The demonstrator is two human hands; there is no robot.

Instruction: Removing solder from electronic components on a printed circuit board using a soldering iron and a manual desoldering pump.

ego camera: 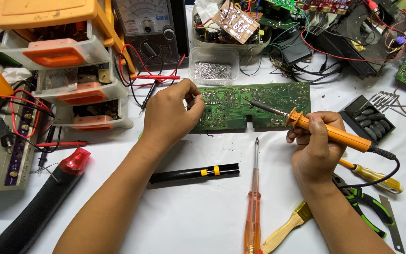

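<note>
Bare white table (203, 216) between the forearms, broken by a black tube (194, 173) lying crosswise and an orange screwdriver (253, 202) lying lengthwise. Left side walled by stacked drawers (71, 70) and red test leads (137, 77). Behind the green circuit board (254, 106), dense wiring and loose boards. Right edge crowded: pliers (365, 202), brush (285, 228).

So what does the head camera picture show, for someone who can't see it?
The right hand holds an orange soldering iron with its tip on a green circuit board, while the left hand pinches something thin at the board's edge. Tools lie on the white table.
</note>
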